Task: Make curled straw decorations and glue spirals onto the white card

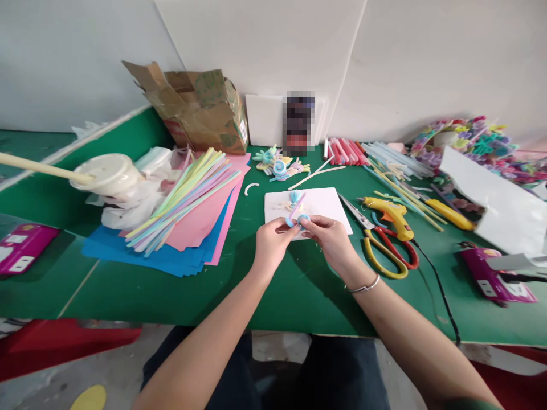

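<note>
Near the table's front, my left hand (pixel 274 234) and my right hand (pixel 328 234) meet with fingers pinched. Between them is a light blue pipe cleaner (pixel 303 219), bent into curls, and both hands grip it. A lilac pipe cleaner (pixel 298 207) sticks up by my left fingertips; whether it is joined to the blue one I cannot tell. Just beyond my fingers lies a white board (pixel 331 209), bearing small pieces with a blue fluffy tuft (pixel 294 196). My fingers hide part of the curls.
Scissors (pixel 376 233) and a yellow glue gun (pixel 391 215) lie right of the board. Pastel pipe cleaners (pixel 183 199) rest on coloured sheets (pixel 105 242) at left. Finished curled pieces (pixel 280 165) sit behind; a cardboard box (pixel 209 117) and a lidded cup (pixel 106 173) stand farther left.
</note>
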Motion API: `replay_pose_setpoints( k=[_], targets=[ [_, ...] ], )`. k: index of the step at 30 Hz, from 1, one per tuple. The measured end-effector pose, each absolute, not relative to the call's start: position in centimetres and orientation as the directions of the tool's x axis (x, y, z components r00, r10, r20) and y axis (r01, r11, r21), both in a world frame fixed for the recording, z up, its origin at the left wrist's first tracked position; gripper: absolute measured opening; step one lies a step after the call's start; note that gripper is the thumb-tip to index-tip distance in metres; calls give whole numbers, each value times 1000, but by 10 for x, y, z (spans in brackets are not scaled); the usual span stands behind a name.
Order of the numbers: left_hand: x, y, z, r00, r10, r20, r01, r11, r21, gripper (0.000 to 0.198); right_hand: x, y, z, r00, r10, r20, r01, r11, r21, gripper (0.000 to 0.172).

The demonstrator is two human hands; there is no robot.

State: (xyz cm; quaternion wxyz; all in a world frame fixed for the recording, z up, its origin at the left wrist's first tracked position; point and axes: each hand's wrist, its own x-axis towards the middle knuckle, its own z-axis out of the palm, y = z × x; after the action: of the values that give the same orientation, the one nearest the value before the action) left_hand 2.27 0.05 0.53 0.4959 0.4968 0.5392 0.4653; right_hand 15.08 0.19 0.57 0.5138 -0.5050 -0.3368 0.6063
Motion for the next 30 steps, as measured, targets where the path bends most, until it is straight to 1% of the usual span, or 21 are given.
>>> replay_pose_setpoints(
  k=[3, 7, 9, 13, 17, 27, 30],
  targets=[
    [24, 0, 4, -27, 997, -78, 68, 79, 995, 13, 151, 3, 7, 66, 967, -248, -272, -221, -936, 28],
    [27, -3, 8, -133, 988, -81, -59, 73, 996, 18, 151, 3, 7, 115, 966, -230, -269, -192, -944, 25],
    [27, -4, 9, -163, 985, -63, -65, 53, 996, 16, 151, 3, 6, 135, 967, -216, -242, -180, -954, 25],
    [25, -2, 9, -173, 984, -36, -25, 32, 999, 12, 151, 3, 6, 147, 975, -167, -141, -146, -979, 28],
    [21, 0, 11, -154, 988, -25, 6, 26, 1000, 11, 152, 3, 9, 128, 984, -127, -74, -119, -990, 30],
    [3, 10, 20, -9, 999, 33, 199, -30, 980, 1, 154, 2, 13, 18, 995, -95, 77, -96, -992, 24],
    [0, 11, 23, 21, 998, 58, 248, -62, 967, 7, 153, 1, 13, -1, 995, -100, 108, -100, -989, 22]
  ],
)
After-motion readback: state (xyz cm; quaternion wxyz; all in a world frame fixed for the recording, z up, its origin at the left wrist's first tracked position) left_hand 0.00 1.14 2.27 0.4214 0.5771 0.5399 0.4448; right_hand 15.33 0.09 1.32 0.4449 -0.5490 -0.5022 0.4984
